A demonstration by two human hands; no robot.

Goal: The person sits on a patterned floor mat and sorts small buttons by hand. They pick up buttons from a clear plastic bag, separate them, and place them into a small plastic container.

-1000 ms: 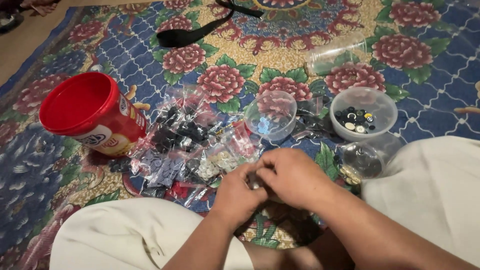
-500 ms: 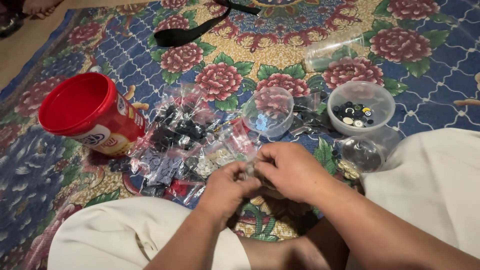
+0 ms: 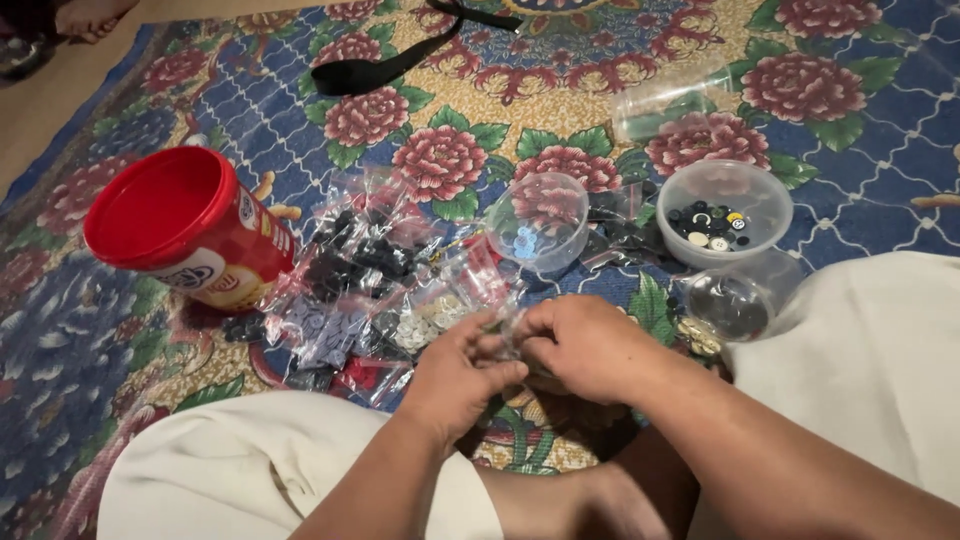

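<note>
Your left hand [image 3: 455, 375] and right hand [image 3: 580, 345] both pinch 1 small clear bag [image 3: 505, 335] over the bag pile [image 3: 370, 290], keeping spills contained.

We are looking at a home floor, it seems: a floral carpet [image 3: 620, 60] in blue, red and gold is covering it, and we are sitting cross-legged on it among small bags of buttons [image 3: 370, 290], clear plastic bowls [image 3: 725, 210] and a red-lidded tub [image 3: 185, 230].
</note>
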